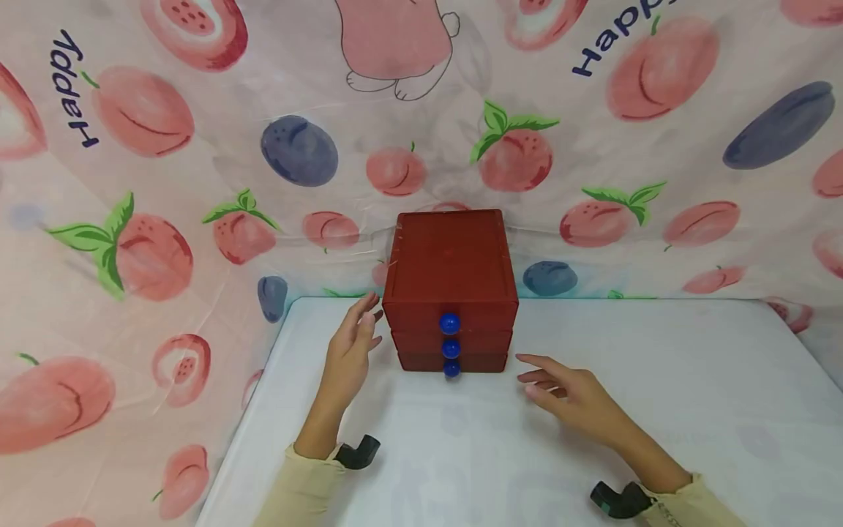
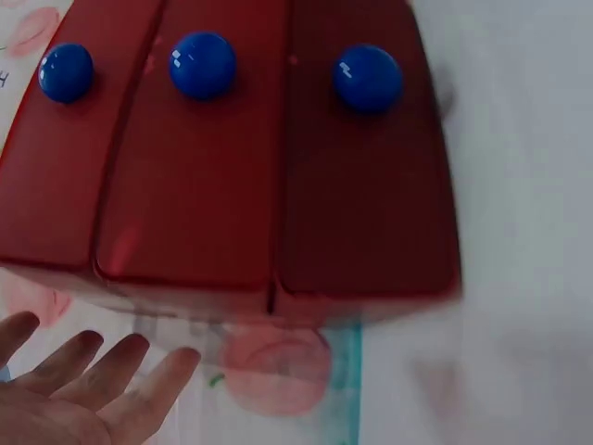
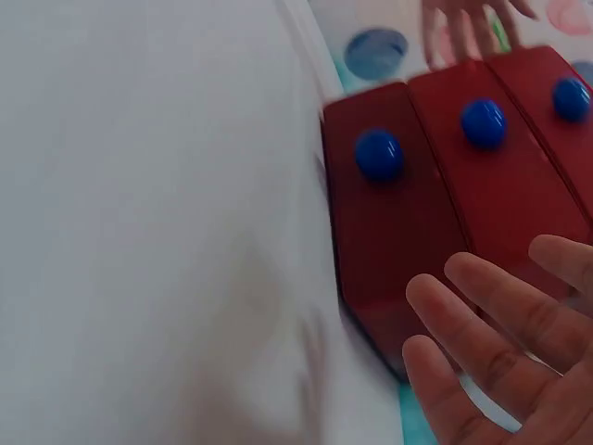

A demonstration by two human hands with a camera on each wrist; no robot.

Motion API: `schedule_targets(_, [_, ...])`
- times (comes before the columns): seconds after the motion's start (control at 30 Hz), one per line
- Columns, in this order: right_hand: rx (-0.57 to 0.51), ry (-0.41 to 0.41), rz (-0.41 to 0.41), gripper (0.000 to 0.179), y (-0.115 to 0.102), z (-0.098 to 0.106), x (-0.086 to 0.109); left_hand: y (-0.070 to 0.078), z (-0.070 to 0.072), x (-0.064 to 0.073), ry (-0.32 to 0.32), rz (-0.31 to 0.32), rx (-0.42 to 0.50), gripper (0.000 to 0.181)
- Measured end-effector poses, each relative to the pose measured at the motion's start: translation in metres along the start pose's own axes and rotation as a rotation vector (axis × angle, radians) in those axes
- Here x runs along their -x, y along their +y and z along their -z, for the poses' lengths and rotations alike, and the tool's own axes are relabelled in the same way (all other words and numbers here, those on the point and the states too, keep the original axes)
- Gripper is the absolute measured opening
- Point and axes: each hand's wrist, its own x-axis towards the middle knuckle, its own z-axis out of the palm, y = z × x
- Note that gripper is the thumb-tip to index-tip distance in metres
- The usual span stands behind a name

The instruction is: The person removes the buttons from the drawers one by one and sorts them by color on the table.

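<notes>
A dark red box of three stacked drawers (image 1: pixel 451 256) stands at the back of the white table, its front facing me. Each drawer has a round blue knob, the top knob (image 1: pixel 450 323) being the highest of the column. All three drawers are closed. My left hand (image 1: pixel 349 351) is raised beside the box's left side, fingers extended and holding nothing. In the left wrist view its fingers (image 2: pixel 130 380) spread just off the box's side. My right hand (image 1: pixel 571 399) hovers near the lower right front corner, fingers loosely spread and palm bare. The right wrist view shows those fingers (image 3: pixel 500 315) overlapping the box.
The white table (image 1: pixel 658 351) runs out on both sides of the box and in front of it. Directly behind hangs a fruit-printed cloth (image 1: pixel 395 132), which also covers the left side. Dark wrist mounts (image 1: pixel 358 452) sit at both sleeve cuffs.
</notes>
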Motion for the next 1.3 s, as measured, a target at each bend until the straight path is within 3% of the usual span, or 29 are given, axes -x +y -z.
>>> schedule_targets(0.33, [-0.118, -0.137, 0.011, 0.048, -0.006, -0.041, -0.038, 0.014, -0.019, -0.016, 0.03, -0.039, 0.1, 0.048])
schedule_targets(0.5, [-0.149, -0.171, 0.03, 0.046, -0.006, -0.057, -0.051, 0.016, -0.024, -0.021, 0.047, -0.082, 0.034, 0.046])
schedule_targets(0.7, [-0.185, -0.202, 0.006, 0.05, -0.006, -0.076, -0.065, 0.013, -0.025, -0.02, 0.054, -0.086, -0.022, 0.04])
schedule_targets(0.83, [-0.131, -0.155, 0.024, 0.049, -0.003, -0.083, -0.07, 0.011, -0.025, -0.019, 0.041, -0.063, -0.016, 0.039])
schedule_targets(1.07, [-0.077, 0.002, 0.0, 0.031, -0.002, -0.095, -0.076, 0.011, -0.025, -0.019, 0.022, -0.041, 0.013, 0.039])
schedule_targets(1.3, [-0.039, 0.119, -0.017, 0.026, -0.012, -0.106, -0.078, 0.011, -0.024, -0.019, 0.044, -0.035, -0.025, 0.038])
